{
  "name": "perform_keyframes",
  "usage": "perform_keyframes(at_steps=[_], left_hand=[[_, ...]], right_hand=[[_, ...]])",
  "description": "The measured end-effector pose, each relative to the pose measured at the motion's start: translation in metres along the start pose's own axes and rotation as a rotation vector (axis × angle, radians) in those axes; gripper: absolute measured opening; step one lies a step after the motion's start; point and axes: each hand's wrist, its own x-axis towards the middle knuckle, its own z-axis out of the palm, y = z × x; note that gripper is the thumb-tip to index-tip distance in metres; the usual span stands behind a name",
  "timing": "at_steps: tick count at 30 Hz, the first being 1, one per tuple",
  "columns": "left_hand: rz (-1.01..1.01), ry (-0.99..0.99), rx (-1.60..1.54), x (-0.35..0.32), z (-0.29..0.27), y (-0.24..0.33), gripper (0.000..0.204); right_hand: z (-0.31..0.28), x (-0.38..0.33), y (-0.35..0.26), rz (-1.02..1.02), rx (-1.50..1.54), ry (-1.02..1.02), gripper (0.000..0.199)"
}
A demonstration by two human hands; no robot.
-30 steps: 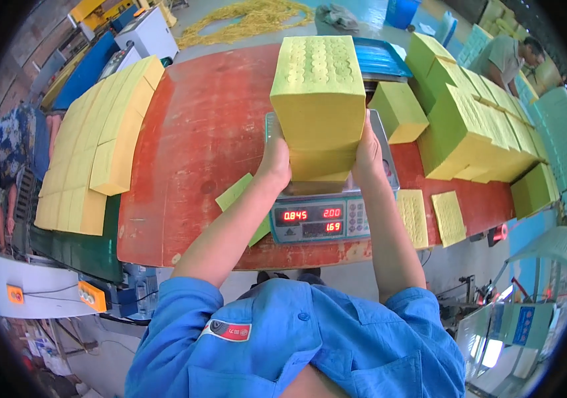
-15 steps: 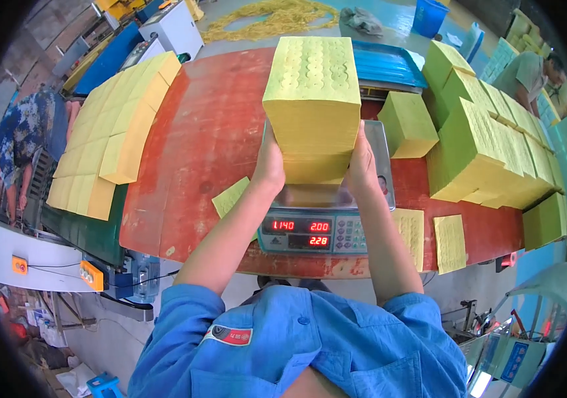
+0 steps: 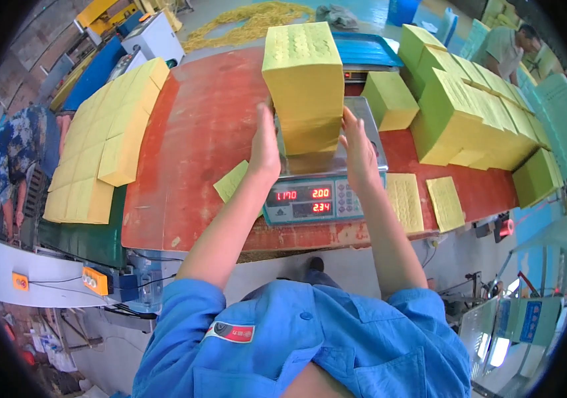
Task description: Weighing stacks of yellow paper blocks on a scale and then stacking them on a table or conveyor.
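Observation:
A tall block of yellow punched paper sheets (image 3: 307,93) stands upright on the metal plate of a digital scale (image 3: 313,200), whose red display is lit. My left hand (image 3: 265,144) is held along the block's left side, fingers stretched out, its palm a little apart from the paper. On the other side my right hand (image 3: 360,149) is open, its fingertips at or very near the block's right edge. Neither hand is wrapped round the block. Loose yellow sheets (image 3: 232,180) lie by my left forearm, and more punched sheets (image 3: 403,202) lie right of the scale.
Yellow paper blocks (image 3: 101,142) are lined up at the left, and more are stacked (image 3: 472,109) at the right of the red table (image 3: 184,132). One block (image 3: 389,99) stands alone near a blue tray (image 3: 366,50). A person bends at far left (image 3: 21,152); another (image 3: 505,53) is at far right.
My hands have loosened from the block's sides and opened slightly. The block rests on the scale, and the display figures have changed. The whole view has shifted a little.

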Motion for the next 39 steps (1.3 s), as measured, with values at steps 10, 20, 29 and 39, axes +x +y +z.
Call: perform_keyframes(at_steps=[10,20,29,39], left_hand=[[-0.220,-0.164,0.152,-0.224,-0.049,0.007,0.031],[-0.175,0.078,0.207,-0.256,-0.134,0.038,0.022],[-0.157,0.104,0.180,-0.257,-0.136,0.047,0.021],[-0.199,0.170,0.225,-0.241,-0.139,0.044,0.021]], right_hand=[[0.037,-0.220,-0.009,-0.049,0.266,0.144,0.032],[0.007,-0.307,0.010,0.103,0.310,0.375,0.027],[0.025,-0.294,0.005,0.124,0.318,0.283,0.022],[0.027,-0.266,0.020,0.218,0.280,0.262,0.020]])
